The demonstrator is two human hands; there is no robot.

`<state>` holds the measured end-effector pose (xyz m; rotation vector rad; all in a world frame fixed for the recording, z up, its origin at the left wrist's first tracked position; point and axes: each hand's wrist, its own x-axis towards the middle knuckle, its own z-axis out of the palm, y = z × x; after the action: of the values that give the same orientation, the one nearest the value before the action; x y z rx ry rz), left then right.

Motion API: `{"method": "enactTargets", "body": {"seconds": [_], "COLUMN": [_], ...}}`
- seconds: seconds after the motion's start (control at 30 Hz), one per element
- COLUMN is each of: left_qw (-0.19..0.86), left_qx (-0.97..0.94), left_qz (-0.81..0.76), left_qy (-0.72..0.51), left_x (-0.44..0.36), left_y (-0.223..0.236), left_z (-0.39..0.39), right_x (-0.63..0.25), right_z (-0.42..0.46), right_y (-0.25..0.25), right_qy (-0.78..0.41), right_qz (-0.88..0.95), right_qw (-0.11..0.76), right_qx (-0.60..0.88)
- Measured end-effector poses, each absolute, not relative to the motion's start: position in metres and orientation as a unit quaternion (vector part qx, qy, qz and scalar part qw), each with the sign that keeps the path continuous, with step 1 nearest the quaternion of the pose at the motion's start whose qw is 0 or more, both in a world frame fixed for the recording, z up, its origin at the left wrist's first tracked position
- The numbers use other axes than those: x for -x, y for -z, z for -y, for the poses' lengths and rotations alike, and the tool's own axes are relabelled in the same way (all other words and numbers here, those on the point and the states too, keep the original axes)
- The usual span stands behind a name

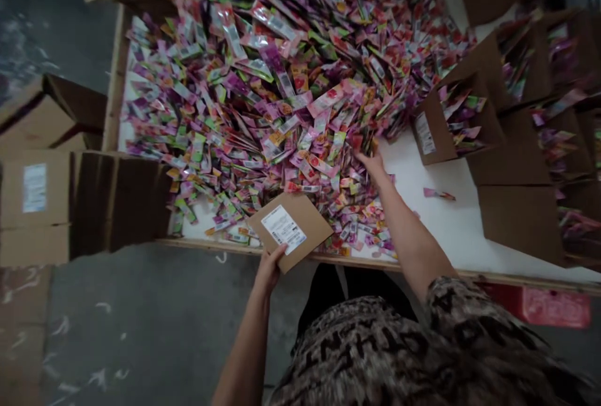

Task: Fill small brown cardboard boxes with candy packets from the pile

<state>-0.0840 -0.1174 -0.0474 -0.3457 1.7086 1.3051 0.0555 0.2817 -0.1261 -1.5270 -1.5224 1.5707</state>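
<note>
Low in the middle of the frame, the left hand (268,268) holds a small flat box (290,230) of brown cardboard by its lower corner, with the fingers closed on the edge. The box is tilted and carries a white label with dark print on its upper face. It hangs over the near edge of the white counter (451,224).

The right hand (373,165) reaches to the centre of the frame and rests on a big pile of sachets (282,80). These are small, shiny, in pink, purple, green and orange colours. Its fingers lie in the pile, and I cannot tell if they grip anything.

At the right side stand open brown cartons (451,124) with sachets inside. At the left are closed cardboard boxes (35,205).
</note>
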Motion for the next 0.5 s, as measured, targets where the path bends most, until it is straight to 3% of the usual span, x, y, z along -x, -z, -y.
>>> {"method": "enactTargets", "body": {"seconds": [0.27, 0.4, 0.5], "left_qw": [0.492, 0.517, 0.551], "left_qx": [0.139, 0.136, 0.127], "left_qz": [-0.661, -0.628, -0.596], "left_qy": [-0.549, -0.565, -0.569], "left_x": [0.043, 0.027, 0.019], "left_y": [0.054, 0.053, 0.066], "left_z": [0.098, 0.094, 0.072], "right_x": [-0.099, -0.121, -0.135], "right_z": [-0.192, -0.192, -0.21], "right_y": [0.111, 0.087, 0.047], "right_qy": [-0.679, -0.725, -0.693], "right_qz": [0.434, 0.405, 0.461], "right_qw": [0.186, 0.165, 0.193], "right_qx": [0.562, 0.533, 0.519]}}
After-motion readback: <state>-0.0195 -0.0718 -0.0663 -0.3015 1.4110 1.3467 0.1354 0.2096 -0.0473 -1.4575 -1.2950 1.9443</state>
